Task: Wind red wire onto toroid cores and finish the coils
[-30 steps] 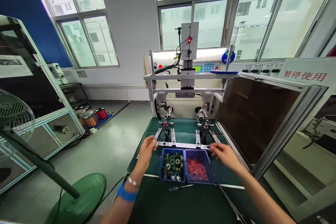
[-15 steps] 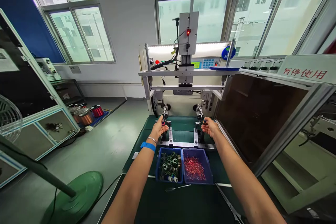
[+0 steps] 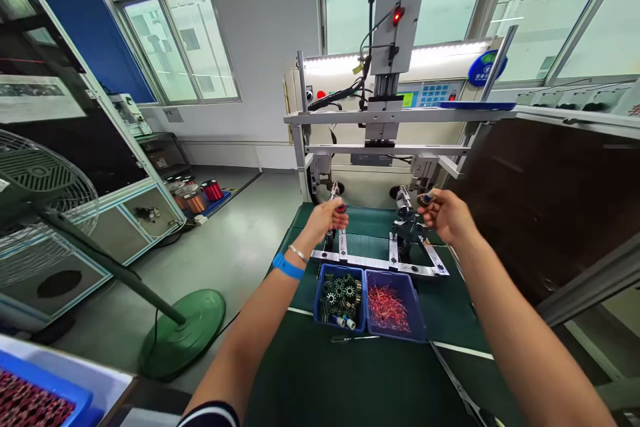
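My left hand is closed on a small round wound core with red on it, just in front of the left spindle of the winding machine. On the other side, my right hand pinches a small dark round core to the right of the right spindle. Fingers partly cover both cores. Below the hands, a blue bin holds green toothed cores and a few white-ended cylinders. Beside it, a second blue bin contains short red wire pieces.
A metal bracket frame lies before the spindles. Tweezers and scissors rest on the green mat. A fan stand is on the floor at left. Another blue tray with small reddish parts sits lower left.
The view has turned left. My right hand has moved up and outward from the right spindle with its core. My left hand has risen slightly and stays near the left spindle.
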Motion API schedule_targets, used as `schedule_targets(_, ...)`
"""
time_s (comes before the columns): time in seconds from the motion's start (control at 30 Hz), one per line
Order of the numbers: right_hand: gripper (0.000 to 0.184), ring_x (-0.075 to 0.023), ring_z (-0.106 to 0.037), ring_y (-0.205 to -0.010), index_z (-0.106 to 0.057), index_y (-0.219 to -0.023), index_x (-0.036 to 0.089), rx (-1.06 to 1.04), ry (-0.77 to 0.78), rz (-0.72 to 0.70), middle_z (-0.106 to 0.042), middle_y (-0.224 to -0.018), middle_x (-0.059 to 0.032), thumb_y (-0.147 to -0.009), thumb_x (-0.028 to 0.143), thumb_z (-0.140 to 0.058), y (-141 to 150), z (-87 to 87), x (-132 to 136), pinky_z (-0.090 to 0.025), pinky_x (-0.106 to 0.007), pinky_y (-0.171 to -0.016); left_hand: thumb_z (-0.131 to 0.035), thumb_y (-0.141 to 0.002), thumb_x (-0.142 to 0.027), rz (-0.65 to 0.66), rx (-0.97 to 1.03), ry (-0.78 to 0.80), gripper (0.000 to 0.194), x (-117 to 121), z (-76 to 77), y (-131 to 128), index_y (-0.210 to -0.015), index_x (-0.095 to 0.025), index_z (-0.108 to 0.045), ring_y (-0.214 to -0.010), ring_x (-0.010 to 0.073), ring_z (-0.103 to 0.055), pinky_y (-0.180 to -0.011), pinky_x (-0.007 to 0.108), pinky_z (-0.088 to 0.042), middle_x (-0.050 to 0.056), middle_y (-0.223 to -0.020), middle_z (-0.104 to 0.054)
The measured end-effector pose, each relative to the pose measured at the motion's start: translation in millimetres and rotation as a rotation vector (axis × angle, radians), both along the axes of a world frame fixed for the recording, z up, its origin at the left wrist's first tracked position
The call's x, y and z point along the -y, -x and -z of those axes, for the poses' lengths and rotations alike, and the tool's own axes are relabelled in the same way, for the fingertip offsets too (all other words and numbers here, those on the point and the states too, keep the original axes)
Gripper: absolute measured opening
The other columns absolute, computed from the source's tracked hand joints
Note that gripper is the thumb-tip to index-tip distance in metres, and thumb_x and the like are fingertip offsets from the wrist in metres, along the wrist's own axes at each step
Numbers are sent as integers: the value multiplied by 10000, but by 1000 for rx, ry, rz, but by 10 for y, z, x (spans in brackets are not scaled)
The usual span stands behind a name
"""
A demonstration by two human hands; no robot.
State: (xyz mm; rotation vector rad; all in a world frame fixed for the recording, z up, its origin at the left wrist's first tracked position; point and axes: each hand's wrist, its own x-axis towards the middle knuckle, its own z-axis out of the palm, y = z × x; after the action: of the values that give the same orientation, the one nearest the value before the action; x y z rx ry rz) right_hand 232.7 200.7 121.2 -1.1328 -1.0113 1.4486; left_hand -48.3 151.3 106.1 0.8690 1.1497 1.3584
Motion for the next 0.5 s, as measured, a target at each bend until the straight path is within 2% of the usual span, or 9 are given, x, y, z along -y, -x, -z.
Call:
schedule_targets(0.03,403,-87,-504,-469,-613,-1027,156,-14,-11,-85,-582,-660,8,-911,532,-527,-23,16,191,-385,-193,-402,-642,-881,-419,75,14,-22,352,214,54,-20,-1040,-105,-665,-596,160,-652,-610,289,-531,62,-707,-695)
schedule_targets(0.1,536,-110,-518,-448,-585,-1132,191,-16,2,-267,-604,-649,3,-780,596,-571,-22,201,661,-395,-211,-387,-687,-827,-455,201,48,-48,486,690,229,-30,-1198,-148,-616,-664,185,-684,-637,300,-537,67,-756,-723)
schedule_targets(0.17,683,-115,-504,-411,-541,-1168,195,28,78,-455,-640,-675,-18,-673,662,-590,60,552,1177,-415,-231,-373,-762,-736,-505,317,72,-24,626,1152,480,-3,-1212,-135,-596,-675,207,-692,-635,324,-540,95,-789,-732)
schedule_targets(0.23,675,-121,-514,-394,-526,-1095,187,114,173,-644,-649,-683,-33,-624,666,-592,209,970,1645,-434,-246,-364,-784,-681,-567,427,94,35,670,1533,777,33,-1144,-120,-599,-658,220,-694,-621,346,-541,123,-813,-728)
schedule_targets(0.3,594,-116,-531,-390,-506,-1042,210,232,221,-803,-649,-697,-6,-556,497,-691,384,1338,2006,-444,-239,-381,-858,-629,-472,568,70,90,642,1812,1072,41,-1114,-186,-549,-668,183,-685,-633,312,-526,73,-861,-715)
schedule_targets(0.33,521,-118,-535,-386,-513,-1004,215,298,224,-871,-648,-688,4,-562,433,-682,464,1476,2137,-438,-236,-392,-846,-663,-446,570,4,110,594,1918,1203,30,-1099,-206,-523,-656,159,-668,-637,300,-517,50,-863,-703)
schedule_targets(0.4,370,-121,-551,-425,-560,-951,224,439,162,-952,-625,-651,30,-604,317,-653,576,1637,2303,-443,-240,-462,-743,-772,-471,571,-134,153,467,2081,1404,-19,-1081,-225,-495,-593,135,-618,-580,279,-485,16,-812,-671)
schedule_targets(0.47,265,-150,-595,-549,-639,-898,237,580,42,-965,-595,-630,40,-633,226,-650,596,1656,2352,-461,-272,-583,-673,-830,-441,557,-374,138,335,2201,1516,-84,-1055,-231,-539,-619,147,-597,-583,286,-472,11,-815,-654)
schedule_targets(0.5,280,-175,-613,-633,-681,-886,250,638,-15,-960,-585,-625,42,-614,183,-682,573,1624,2338,-462,-294,-650,-680,-825,-397,543,-534,106,283,2250,1540,-112,-1036,-236,-582,-681,165,-606,-626,301,-478,20,-859,-656)
